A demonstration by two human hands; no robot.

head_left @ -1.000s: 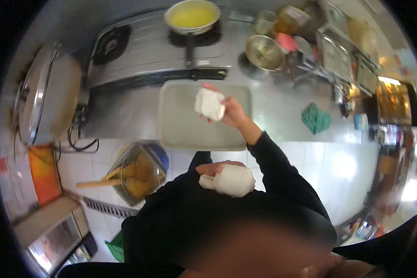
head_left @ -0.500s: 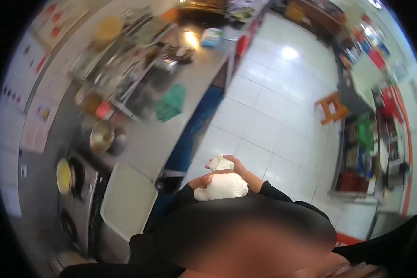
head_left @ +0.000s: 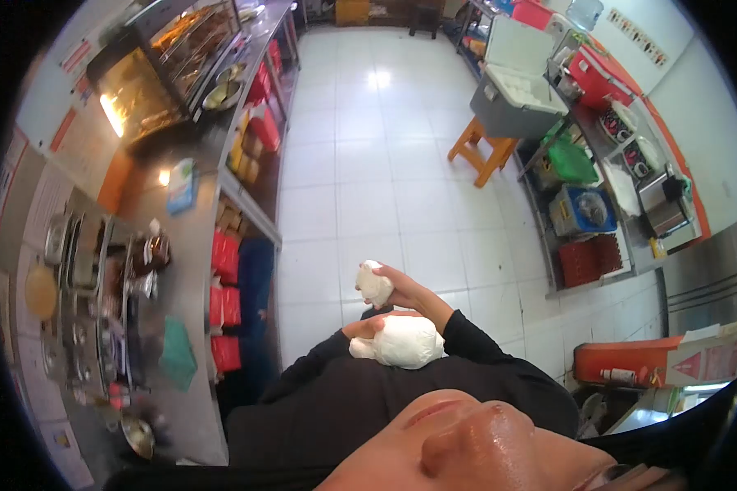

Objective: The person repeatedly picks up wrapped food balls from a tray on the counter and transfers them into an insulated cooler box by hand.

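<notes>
Close to my chest, my left hand (head_left: 363, 327) is closed on a large white wrapped bundle (head_left: 408, 342), its fingers partly hidden by it. Just above, my right hand (head_left: 401, 290) grips a smaller white bundle (head_left: 373, 284), with the fingers wrapped round its edge. The two bundles are apart, the small one farther from my body. What is inside either one does not show.
A steel counter (head_left: 196, 327) runs along the left with a green cloth (head_left: 177, 353) and a lit food warmer (head_left: 131, 86). On the right, a grey cooler box (head_left: 516, 102) rests on an orange stool (head_left: 481, 151) beside shelves. White floor tiles (head_left: 360, 188) lie ahead.
The view has turned right, away from the stove and tray, towards the aisle. My right hand has drawn back from over the tray to near my left hand, still holding the smaller bundle.
</notes>
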